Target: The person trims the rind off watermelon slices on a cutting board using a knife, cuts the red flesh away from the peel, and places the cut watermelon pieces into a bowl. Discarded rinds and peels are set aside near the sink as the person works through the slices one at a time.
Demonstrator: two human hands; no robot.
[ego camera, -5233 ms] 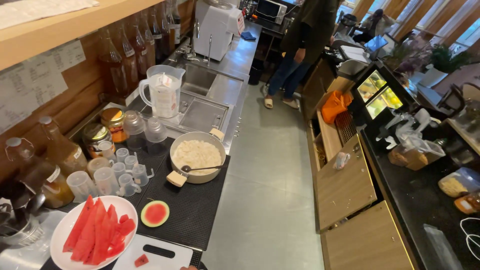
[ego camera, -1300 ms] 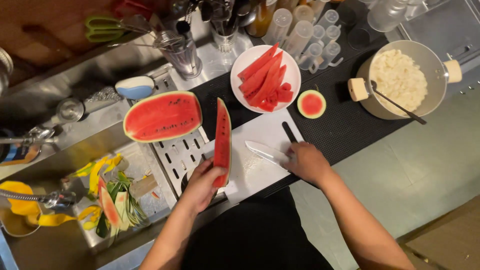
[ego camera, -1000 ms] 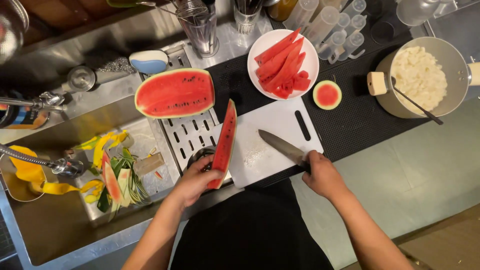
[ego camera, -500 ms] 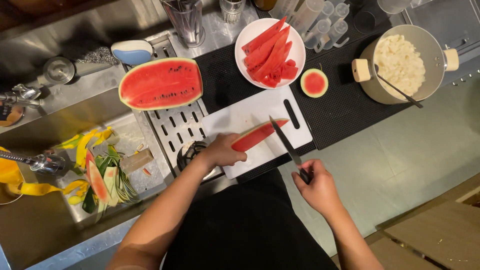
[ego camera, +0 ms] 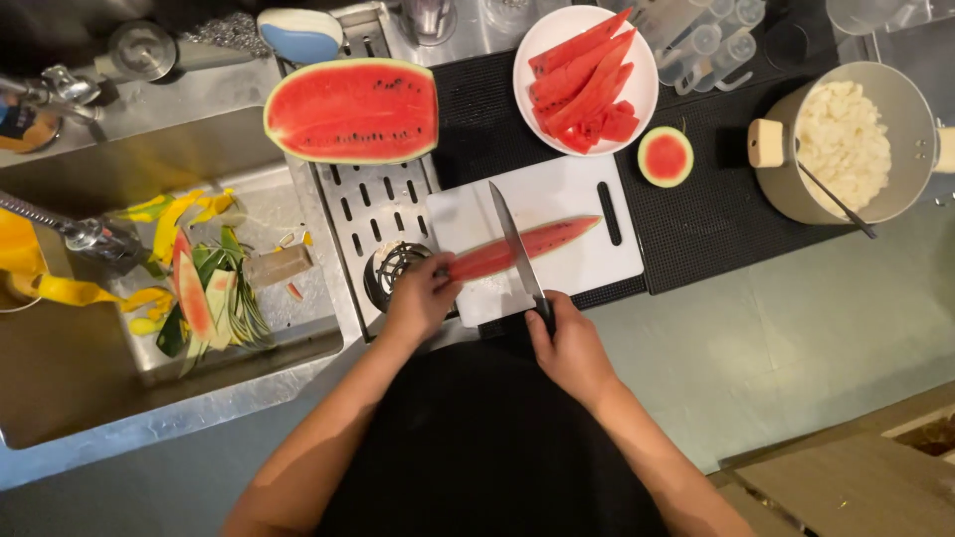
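Nearest us, our right hand (ego camera: 572, 343) grips the handle of the one knife (ego camera: 517, 249), its blade laid across the single watermelon wedge (ego camera: 527, 246) lying lengthwise on the white cutting board (ego camera: 572, 194), while our left hand (ego camera: 423, 298) pinches the wedge's end at the board's left edge. We judge those fingers close enough to the blade that a slip on the wet flesh could nick them. Farther off we count one watermelon half (ego camera: 350, 109), one plate of slices (ego camera: 587, 70), one round end cap (ego camera: 666, 156) and one pot (ego camera: 846, 139).

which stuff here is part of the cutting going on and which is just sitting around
In use: left hand, watermelon slice, right hand, knife, white cutting board.

Lying about: half watermelon, plate of slices, pot, peels in sink.
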